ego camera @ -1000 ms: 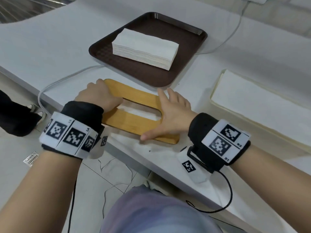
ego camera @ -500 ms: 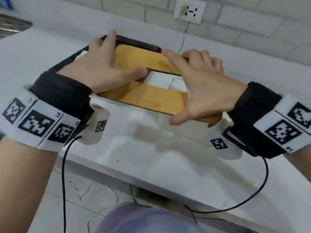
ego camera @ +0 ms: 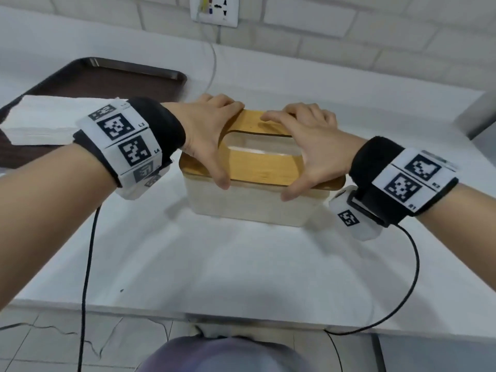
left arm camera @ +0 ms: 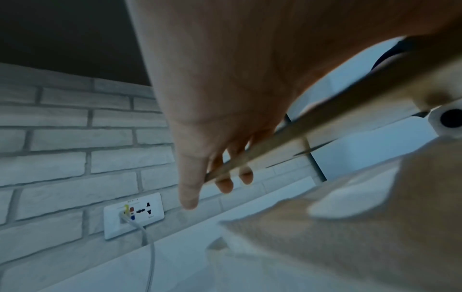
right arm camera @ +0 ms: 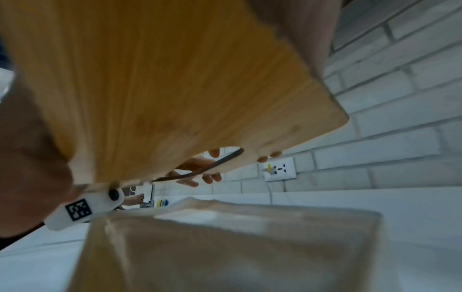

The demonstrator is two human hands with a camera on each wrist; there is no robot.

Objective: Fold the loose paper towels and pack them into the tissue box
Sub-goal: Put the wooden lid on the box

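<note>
- Bamboo lid, with its oval slot, sits over the cream tissue box at centre frame in the head view. The wrist views show a gap between the lid's underside and the box rim, so it is judged not yet seated.
- Left hand: thumb hooked over the near edge of the lid and fingers curled over the far edge, gripping the lid's left end. Left wrist view confirms the fingers wrapped past the thin lid edge.
- Right hand: same grip on the right end, thumb on the near edge, fingers curled over the far edge.
- Progress (judgement): closing step. Through the slot nothing clearly reads as paper, and the box contents cannot be confirmed.
- Remaining: a stack of folded paper towels lies on the brown tray at upper left, outside the box. Whether it is still to be packed cannot be told.
- Counter carries the box, which stands just right of the tray.
- Writing: wrist bands carry square black-and-white markers with small codes, "L3" and "L4" on the left. Right band codes are too small to read. No brand is seen on the box or lid.
- Wall socket at top centre, with a cable plugged in. Its markings are illegible.
</note>
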